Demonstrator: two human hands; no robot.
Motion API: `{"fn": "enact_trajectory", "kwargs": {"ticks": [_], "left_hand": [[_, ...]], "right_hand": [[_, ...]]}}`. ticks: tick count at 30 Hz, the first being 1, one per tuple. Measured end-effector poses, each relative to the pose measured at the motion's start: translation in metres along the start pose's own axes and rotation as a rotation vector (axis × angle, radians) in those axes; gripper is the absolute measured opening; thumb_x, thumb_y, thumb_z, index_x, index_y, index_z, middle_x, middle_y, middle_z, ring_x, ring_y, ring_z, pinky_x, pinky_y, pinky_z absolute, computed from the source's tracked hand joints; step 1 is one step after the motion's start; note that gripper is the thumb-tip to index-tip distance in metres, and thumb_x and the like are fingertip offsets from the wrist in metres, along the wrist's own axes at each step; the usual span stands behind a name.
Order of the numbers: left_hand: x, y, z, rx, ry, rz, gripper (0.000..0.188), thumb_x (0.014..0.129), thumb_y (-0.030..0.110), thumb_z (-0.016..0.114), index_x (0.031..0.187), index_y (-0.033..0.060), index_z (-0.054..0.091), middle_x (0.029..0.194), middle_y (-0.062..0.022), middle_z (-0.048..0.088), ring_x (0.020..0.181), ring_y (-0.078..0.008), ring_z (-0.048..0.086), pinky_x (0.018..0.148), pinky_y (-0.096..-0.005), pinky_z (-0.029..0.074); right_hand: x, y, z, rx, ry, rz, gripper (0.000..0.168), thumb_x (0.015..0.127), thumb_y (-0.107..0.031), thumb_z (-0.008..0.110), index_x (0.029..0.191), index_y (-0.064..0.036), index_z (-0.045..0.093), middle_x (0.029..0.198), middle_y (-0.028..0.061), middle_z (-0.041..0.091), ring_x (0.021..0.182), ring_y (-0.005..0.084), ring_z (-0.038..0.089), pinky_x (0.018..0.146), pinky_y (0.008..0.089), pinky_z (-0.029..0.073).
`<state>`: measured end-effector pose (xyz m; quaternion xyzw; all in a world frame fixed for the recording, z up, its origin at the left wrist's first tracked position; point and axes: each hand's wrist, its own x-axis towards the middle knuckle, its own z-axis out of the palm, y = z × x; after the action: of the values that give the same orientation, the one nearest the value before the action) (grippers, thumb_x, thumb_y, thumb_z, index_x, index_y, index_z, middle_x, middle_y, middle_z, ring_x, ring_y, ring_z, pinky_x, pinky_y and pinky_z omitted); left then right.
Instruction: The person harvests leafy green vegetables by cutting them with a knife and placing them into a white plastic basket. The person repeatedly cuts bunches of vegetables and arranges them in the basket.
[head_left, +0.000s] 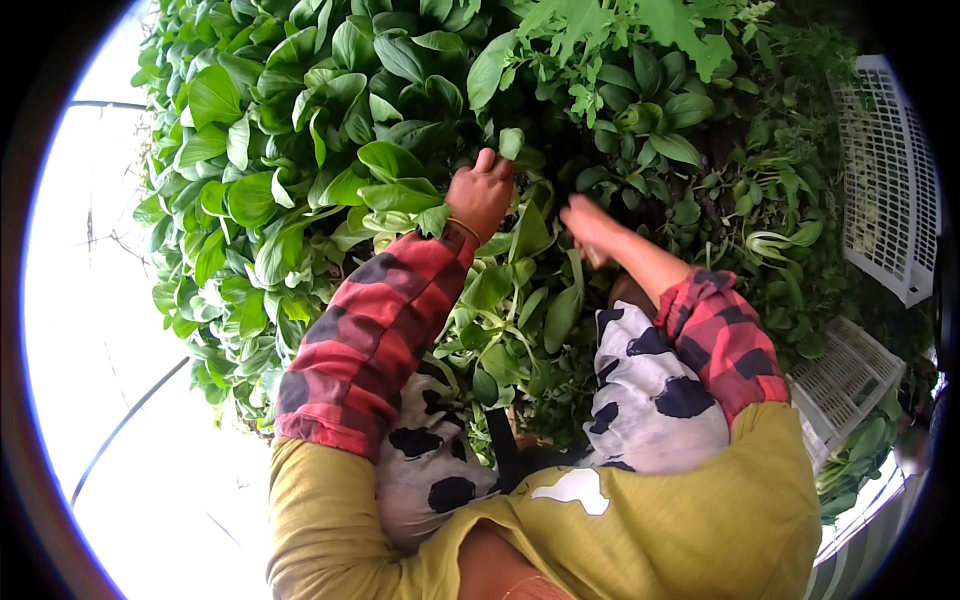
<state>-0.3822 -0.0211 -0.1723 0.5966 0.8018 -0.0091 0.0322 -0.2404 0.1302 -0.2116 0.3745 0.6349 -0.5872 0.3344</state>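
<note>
My left hand (482, 191) reaches in among leafy green plants (397, 176) that look like bok choy, its fingers bent beside a small pale leaf (511, 142); whether it grips a stem is hidden. To its right, my right hand (592, 229) is blurred, with its fingers curled over the dark gap between plants; something small may be in it, but I cannot tell what. Loose-looking leafy greens (499, 300) lie below and between my hands, above my knees. Both forearms wear red and black checked sleeve covers.
A white plastic mesh crate (911, 255) stands at the upper right. Below it is another slatted crate (847, 375) with leafy greens near it. Taller leafy weeds (585, 45) overhang the top. Uprooted-looking greens (769, 244) lie on the right.
</note>
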Motion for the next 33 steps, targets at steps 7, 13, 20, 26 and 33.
{"fn": "enact_trajectory", "kwargs": {"ticks": [7,13,20,26,33], "left_hand": [[-0.033,0.027,-0.069,-0.172,0.118,0.090,0.026,0.070,0.015,0.058,0.093,0.0049,0.063,0.102,-0.0029,0.051,0.097,-0.0200,0.048,0.067,-0.0294,0.047],[-0.064,0.045,-0.130,-0.220,0.190,0.121,0.048,0.061,0.010,0.064,0.108,0.0003,0.061,0.125,-0.0077,0.049,0.117,-0.0268,0.047,0.082,-0.0349,0.050],[-0.114,0.071,-0.154,-0.654,0.144,0.152,0.053,0.057,0.008,0.073,0.108,0.0021,0.061,0.125,-0.0138,0.050,0.113,-0.0320,0.052,0.084,-0.0375,0.052],[-0.112,0.073,-0.145,-0.692,0.104,0.146,0.055,0.056,0.006,0.072,0.109,0.0004,0.060,0.129,-0.0138,0.047,0.116,-0.0321,0.050,0.084,-0.0373,0.051],[-0.101,0.070,-0.139,-0.612,0.085,0.175,0.053,0.057,0.002,0.067,0.109,-0.0018,0.060,0.140,-0.0153,0.038,0.120,-0.0327,0.048,0.087,-0.0377,0.051]], "right_hand": [[-0.068,0.042,-0.019,0.347,0.283,-0.343,0.039,0.085,-0.026,0.067,0.114,-0.003,0.054,0.072,0.0043,0.060,0.039,0.0087,0.045,0.035,0.0244,0.039],[-0.103,-0.012,-0.023,0.526,0.036,-0.532,0.047,0.076,-0.018,0.077,0.116,-0.004,0.057,0.080,0.0015,0.062,0.047,0.0069,0.048,0.041,0.0207,0.040],[-0.090,0.011,-0.013,0.914,-0.191,-0.531,0.025,0.075,-0.011,0.074,0.097,-0.008,0.062,0.067,-0.0001,0.057,0.049,0.0099,0.049,0.046,0.0256,0.044],[-0.080,0.025,-0.015,1.011,-0.361,-0.517,0.029,0.077,-0.013,0.072,0.103,-0.005,0.062,0.083,0.0055,0.065,0.052,0.0091,0.049,0.047,0.0241,0.045],[-0.099,0.007,0.001,0.931,-0.522,-0.386,0.050,0.089,-0.048,0.058,0.103,0.000,0.057,0.087,0.0105,0.064,0.048,0.0050,0.043,0.042,0.0201,0.041]]}}
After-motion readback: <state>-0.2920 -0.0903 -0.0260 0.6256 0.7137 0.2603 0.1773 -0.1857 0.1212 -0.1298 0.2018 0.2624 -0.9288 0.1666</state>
